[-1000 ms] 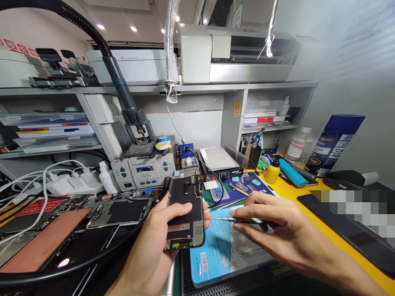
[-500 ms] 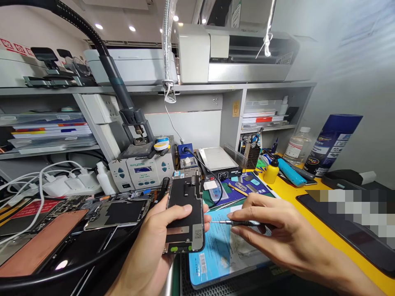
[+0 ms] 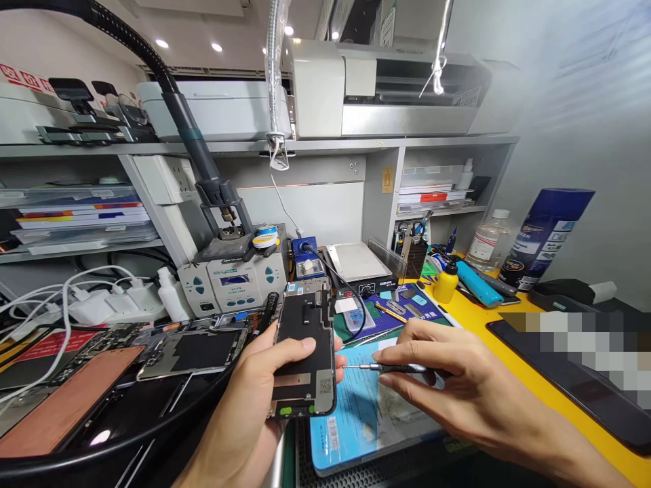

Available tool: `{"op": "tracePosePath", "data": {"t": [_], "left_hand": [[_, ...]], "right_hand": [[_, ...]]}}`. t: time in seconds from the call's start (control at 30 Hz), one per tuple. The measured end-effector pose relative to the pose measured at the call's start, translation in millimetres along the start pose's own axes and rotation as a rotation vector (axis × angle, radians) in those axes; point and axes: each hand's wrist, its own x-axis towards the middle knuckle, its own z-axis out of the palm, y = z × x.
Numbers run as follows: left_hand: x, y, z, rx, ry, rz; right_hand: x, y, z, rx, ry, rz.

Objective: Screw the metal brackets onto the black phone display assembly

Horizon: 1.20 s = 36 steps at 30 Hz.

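My left hand (image 3: 254,386) is closed around a phone screen assembly (image 3: 298,346), thumb across its black back and fingertips showing at the right edge. Green marks and a small code label sit near its lower end. Between the thumb and fingers of my right hand (image 3: 458,379) is a slim precision screwdriver (image 3: 401,368), its thin shaft pointing left. The tip ends close to my left fingertips; whether it touches them I cannot tell. Beneath the screwdriver lies a light-blue packet (image 3: 350,413) with printed text.
A black hose (image 3: 167,434) curves across the left side over phone parts. Behind stand a rework station (image 3: 237,285) and a flat heating plate (image 3: 361,264). To the right are a yellow bottle (image 3: 446,283), a spray can (image 3: 544,237) and a dark phone (image 3: 564,379).
Almost nothing differs. The whole view has shifted very slightly, while both hands keep the same grip and position.
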Motion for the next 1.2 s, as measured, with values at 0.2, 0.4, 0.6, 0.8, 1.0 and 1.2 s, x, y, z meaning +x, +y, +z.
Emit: {"op": "tracePosePath", "data": {"t": [0.2,0.4,0.6,0.8,1.0,1.2], "left_hand": [[1.3,0.0,0.5,-0.004,0.005,-0.008],[-0.5,-0.6,-0.1,-0.007,-0.006,0.001],[1.8,-0.4,-0.6,0.006,-0.020,0.006],[0.2,-0.4,-0.4,-0.002,-0.011,0.000],[-0.1,-0.5,-0.3,-0.007,-0.017,-0.006],[-0.3,0.4,0.5,-0.017,-0.010,-0.011]], "right_hand": [[-3.3,1.2,0.5,-0.024,-0.006,-0.006],[-1.4,0.0,1.0,-0.015,0.016,-0.019],[-1.2,-0.3,1.7,-0.014,0.019,-0.022],[-2.0,1.2,1.5,-0.032,0.020,-0.024],[-1.1,0.7,2.6,-0.025,0.012,-0.020],[-2.9,0.7,3.1,-0.013,0.014,-0.009]]}}
